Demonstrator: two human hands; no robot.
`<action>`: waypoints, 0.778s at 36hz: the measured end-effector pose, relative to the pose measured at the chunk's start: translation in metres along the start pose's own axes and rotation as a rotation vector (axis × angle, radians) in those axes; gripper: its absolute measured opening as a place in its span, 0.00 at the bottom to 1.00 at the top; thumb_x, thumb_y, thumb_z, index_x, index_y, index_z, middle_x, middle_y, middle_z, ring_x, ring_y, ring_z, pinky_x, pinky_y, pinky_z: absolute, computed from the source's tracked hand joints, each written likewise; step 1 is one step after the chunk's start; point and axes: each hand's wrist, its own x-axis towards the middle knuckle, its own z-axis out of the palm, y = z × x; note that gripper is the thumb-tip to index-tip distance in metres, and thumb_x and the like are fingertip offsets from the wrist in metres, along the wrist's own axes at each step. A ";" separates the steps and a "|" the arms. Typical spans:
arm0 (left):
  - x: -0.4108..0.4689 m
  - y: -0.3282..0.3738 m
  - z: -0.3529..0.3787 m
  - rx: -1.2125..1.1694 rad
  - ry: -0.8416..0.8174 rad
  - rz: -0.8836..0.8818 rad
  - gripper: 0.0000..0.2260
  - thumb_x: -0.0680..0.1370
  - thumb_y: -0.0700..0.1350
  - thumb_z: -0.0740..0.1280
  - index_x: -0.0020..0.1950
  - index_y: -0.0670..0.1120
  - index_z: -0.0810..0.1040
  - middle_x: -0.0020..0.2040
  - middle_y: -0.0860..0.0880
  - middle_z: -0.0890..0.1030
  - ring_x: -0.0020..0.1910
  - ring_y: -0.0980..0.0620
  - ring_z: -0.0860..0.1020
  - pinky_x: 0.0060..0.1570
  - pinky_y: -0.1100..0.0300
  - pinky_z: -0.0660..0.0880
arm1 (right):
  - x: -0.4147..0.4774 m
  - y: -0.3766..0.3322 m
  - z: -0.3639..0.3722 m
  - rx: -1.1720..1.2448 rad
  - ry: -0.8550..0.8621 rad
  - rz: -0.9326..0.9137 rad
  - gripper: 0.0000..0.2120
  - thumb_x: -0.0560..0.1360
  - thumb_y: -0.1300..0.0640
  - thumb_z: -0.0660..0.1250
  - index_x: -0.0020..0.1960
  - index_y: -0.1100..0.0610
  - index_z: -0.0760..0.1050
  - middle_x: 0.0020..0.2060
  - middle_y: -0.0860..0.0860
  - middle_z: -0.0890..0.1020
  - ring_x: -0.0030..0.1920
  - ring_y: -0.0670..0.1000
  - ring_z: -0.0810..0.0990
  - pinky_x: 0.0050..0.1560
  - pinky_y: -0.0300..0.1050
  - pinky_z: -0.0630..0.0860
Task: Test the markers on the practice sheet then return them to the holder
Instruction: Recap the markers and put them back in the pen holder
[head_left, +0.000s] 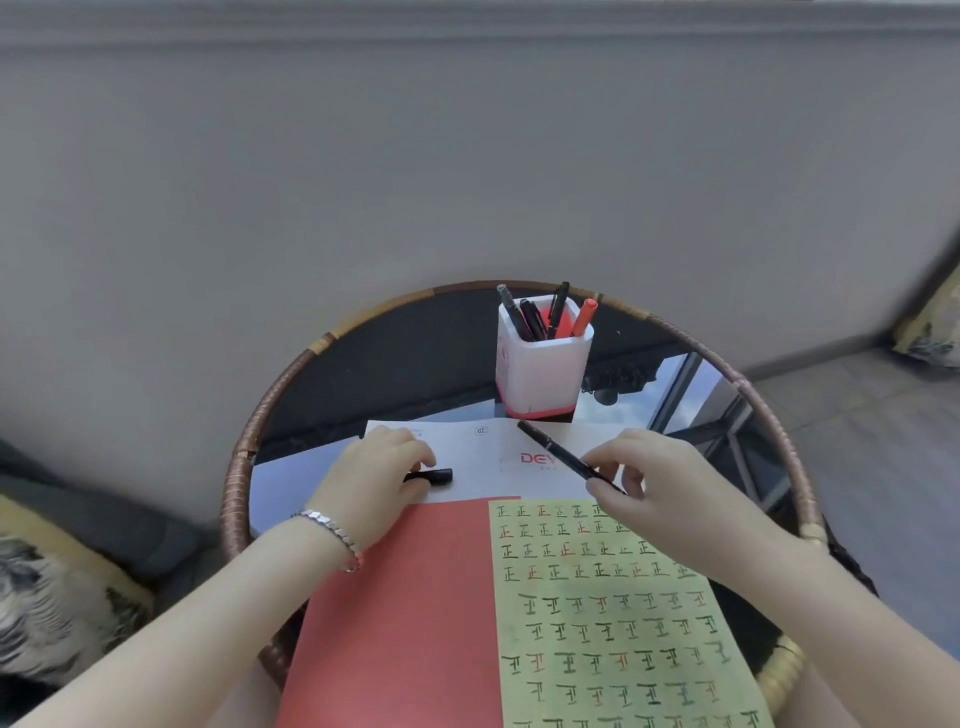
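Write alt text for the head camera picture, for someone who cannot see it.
A person's right hand holds a black marker while the left hand pinches a short black cap near a yellow practice sheet filled with inked characters. A white holder with more markers stands at the far side of a round table.

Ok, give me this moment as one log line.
left hand: pinches black cap | right hand: holds black marker | holder: several markers inside | practice sheet: rows written

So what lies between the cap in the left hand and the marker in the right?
In the head view, only white paper with red printed lettering lies between the cap and the marker; nothing else rests there.
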 end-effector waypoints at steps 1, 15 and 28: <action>0.001 -0.001 0.002 0.001 -0.007 -0.004 0.09 0.77 0.43 0.64 0.56 0.47 0.77 0.51 0.51 0.76 0.54 0.50 0.69 0.54 0.59 0.67 | -0.001 0.000 0.000 0.005 -0.002 -0.001 0.06 0.75 0.55 0.63 0.46 0.44 0.75 0.41 0.41 0.76 0.39 0.48 0.76 0.45 0.46 0.76; -0.018 0.059 -0.021 -0.917 0.227 -0.303 0.06 0.75 0.39 0.65 0.44 0.51 0.75 0.40 0.54 0.80 0.36 0.63 0.78 0.40 0.69 0.73 | -0.001 -0.002 -0.014 0.559 0.112 0.140 0.06 0.73 0.60 0.67 0.44 0.49 0.78 0.34 0.47 0.83 0.31 0.43 0.79 0.35 0.36 0.77; -0.037 0.097 -0.012 -1.221 0.208 -0.331 0.12 0.75 0.36 0.65 0.42 0.54 0.79 0.37 0.53 0.81 0.33 0.64 0.78 0.35 0.73 0.72 | -0.014 -0.005 0.013 1.456 0.391 0.285 0.07 0.75 0.67 0.60 0.43 0.57 0.73 0.30 0.52 0.81 0.32 0.49 0.82 0.34 0.36 0.79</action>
